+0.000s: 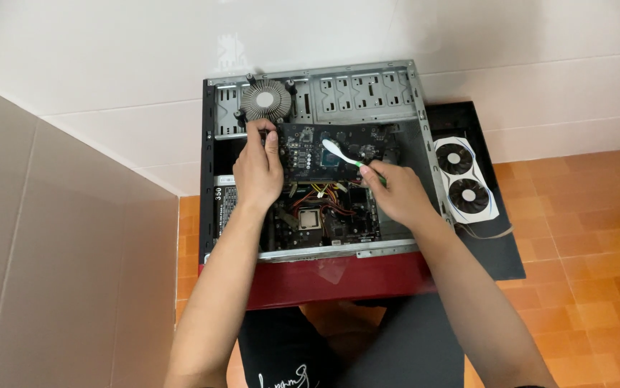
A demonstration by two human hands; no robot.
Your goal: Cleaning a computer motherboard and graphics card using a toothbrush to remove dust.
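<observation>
An open computer case (pixel 414 122) lies on its side in front of me. My left hand (pixel 258 171) grips the left edge of a dark circuit board (pixel 310 147) held over the case interior. My right hand (pixel 396 192) holds a white and green toothbrush (pixel 340 154), its head resting on the board's surface. Below the board, the motherboard (pixel 339 219) with a bare processor (pixel 310 219) and coloured cables shows.
A round finned cooler (pixel 267 100) sits on the case's top left. A white two-fan shroud (pixel 462 179) lies on a black panel (pixel 500 251) to the right. The case's red front (pixel 339 276) faces me. White wall behind, orange tiles, a beige surface at left.
</observation>
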